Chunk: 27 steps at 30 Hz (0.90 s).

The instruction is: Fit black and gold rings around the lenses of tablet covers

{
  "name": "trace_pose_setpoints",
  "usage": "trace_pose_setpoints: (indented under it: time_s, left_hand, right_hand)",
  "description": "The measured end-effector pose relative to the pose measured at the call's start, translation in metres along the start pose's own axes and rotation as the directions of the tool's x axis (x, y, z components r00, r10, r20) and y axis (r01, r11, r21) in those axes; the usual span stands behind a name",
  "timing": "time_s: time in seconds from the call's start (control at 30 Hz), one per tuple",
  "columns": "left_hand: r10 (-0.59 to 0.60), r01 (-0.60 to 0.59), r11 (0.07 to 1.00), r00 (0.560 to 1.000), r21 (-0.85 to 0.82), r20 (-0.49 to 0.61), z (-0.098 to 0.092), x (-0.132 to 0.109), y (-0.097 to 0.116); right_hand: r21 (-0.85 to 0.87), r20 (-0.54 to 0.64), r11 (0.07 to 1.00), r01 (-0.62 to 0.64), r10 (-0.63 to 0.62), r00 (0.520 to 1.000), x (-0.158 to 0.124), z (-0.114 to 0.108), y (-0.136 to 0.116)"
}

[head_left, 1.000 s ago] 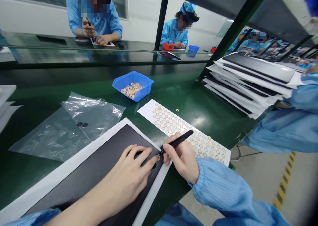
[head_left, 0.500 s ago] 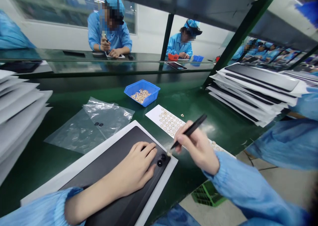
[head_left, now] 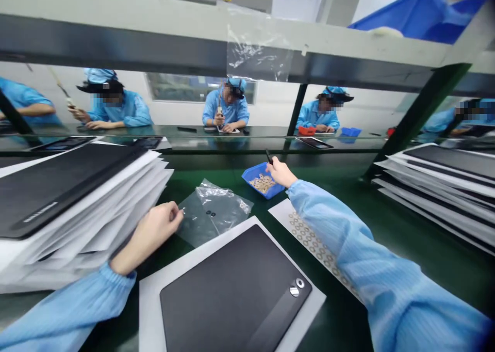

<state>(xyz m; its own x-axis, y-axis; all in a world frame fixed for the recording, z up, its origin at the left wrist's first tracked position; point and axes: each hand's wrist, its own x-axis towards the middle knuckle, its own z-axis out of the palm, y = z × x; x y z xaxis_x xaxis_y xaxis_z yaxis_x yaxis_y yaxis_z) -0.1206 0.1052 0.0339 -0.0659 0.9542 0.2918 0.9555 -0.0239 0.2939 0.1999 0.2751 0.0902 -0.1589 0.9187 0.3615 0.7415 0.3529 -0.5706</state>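
A dark panel [head_left: 232, 295] lies on a white sheet [head_left: 313, 310] in front of me, with two round silver parts [head_left: 297, 287] near its right corner. My right hand [head_left: 280, 172] reaches forward over the blue bin [head_left: 251, 175] of small rings, closed on black tweezers [head_left: 268, 157]. My left hand [head_left: 154, 230] is off the panel, its fingers pinched at the edge of a clear plastic bag [head_left: 212, 210]. A white card [head_left: 305, 233] covered with rings lies under my right sleeve.
A tall stack of panels on white sheets [head_left: 65, 207] stands at the left, another stack [head_left: 444, 181] at the right. Several people in blue coats work across the green bench [head_left: 425, 259]. A shelf runs overhead.
My right hand left the panel corner and stretched out to the blue bin with the tweezers. My left hand slid off the panel to the plastic bag. The view tilted up.
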Motion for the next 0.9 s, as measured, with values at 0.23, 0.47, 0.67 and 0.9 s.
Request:
trace_pose_setpoints:
  time_s: [0.23,0.47,0.67,0.9]
  left_hand:
    - [-0.260,0.258,0.961,0.966,-0.095,-0.004,0.011,0.014,-0.037]
    - [-0.356,0.399,0.778,0.916,-0.485,0.183,0.014,0.017,-0.029]
    - [-0.258,0.517,0.424,0.856,-0.744,0.448,0.009,0.029,-0.009]
    - [-0.155,0.665,0.402,0.726,-0.629,0.670,0.017,0.064,0.000]
  right_hand:
    - [-0.017,0.229,0.978,0.210,-0.200,0.953,-0.029,0.036,-0.044]
    - [0.118,0.409,0.934,0.339,-0.356,0.840,-0.065,0.111,-0.072]
    - [0.093,0.307,0.946,0.311,-0.325,0.895,-0.060,0.135,-0.073]
    - [0.031,0.241,0.963,0.267,-0.266,0.933,-0.066,0.141,-0.070]
